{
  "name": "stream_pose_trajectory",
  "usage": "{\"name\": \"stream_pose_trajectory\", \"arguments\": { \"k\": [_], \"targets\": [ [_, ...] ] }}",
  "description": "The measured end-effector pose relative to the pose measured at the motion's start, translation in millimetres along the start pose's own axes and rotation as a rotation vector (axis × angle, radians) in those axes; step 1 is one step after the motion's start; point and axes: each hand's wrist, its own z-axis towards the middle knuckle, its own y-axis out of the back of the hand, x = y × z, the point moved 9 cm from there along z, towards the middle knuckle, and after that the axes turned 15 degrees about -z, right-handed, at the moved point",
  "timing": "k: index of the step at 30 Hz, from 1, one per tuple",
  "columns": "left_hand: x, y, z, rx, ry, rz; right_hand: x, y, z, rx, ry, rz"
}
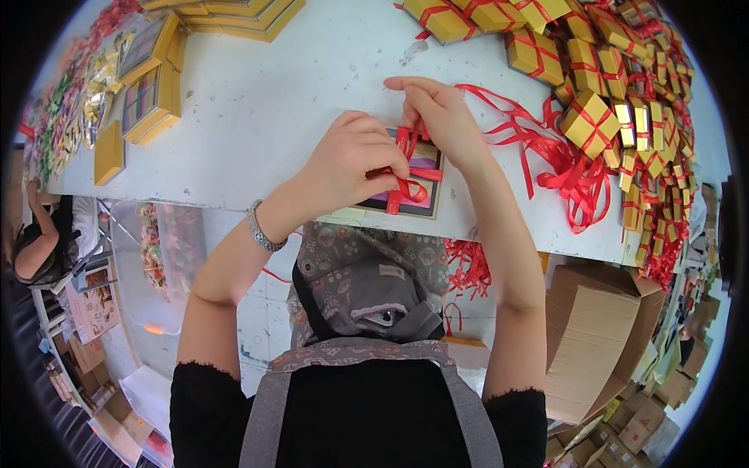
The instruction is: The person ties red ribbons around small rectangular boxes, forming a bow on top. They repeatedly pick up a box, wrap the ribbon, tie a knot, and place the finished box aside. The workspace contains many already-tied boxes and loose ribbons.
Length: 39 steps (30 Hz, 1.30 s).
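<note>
A small gift box with a clear top (432,202) lies at the table's near edge, wrapped crosswise with red printed ribbon (402,140). My left hand (358,161) is at the box's left side, its thumb and forefinger pinched on a loop of the red ribbon near the crossing. My right hand (436,111) is over the box's far right corner, some fingers curled on an upright ribbon end and the forefinger stretched out to the left. Purple and pink packets show inside the box. The fingers partly hide the ribbon.
Loose red ribbons (570,181) lie right of my right hand, beside a large pile of ribboned gold boxes (591,123). Unribboned gold boxes (151,102) stand at the left. An open cardboard carton (591,345) sits below the table at right. Another person's arm (38,251) shows at far left.
</note>
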Motion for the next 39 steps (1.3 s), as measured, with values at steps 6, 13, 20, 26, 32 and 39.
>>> {"name": "stream_pose_trajectory", "arguments": {
  "k": [6, 13, 20, 26, 32, 39],
  "targets": [
    [6.7, 4.1, -2.4, -0.091, 0.275, -0.089, 53.9, 34.6, -35.7, -0.295, 0.311, -0.608],
    [13.7, 9.4, -6.0, -0.317, 0.274, -0.056, 117.1, -35.5, -112.4, -0.422, 0.867, -0.966],
    [16.8, 6.2, -8.3, -0.258, 0.215, 0.052, 56.9, -12.3, -148.3, -0.501, 0.456, -0.538],
    [17.1, 6.3, -6.6, -0.252, 0.198, 0.051, 20.2, 1.4, -106.6, -0.5, 0.11, -0.427],
    [36.2, 5.4, -10.7, -0.194, 0.41, -0.318, 22.4, 17.7, -85.4, -0.276, 0.226, -0.536],
    [37.3, 6.1, -7.5, -0.179, 0.468, -0.563, 40.4, 9.2, -60.5, -0.082, 0.424, -0.402]
  ]
}}
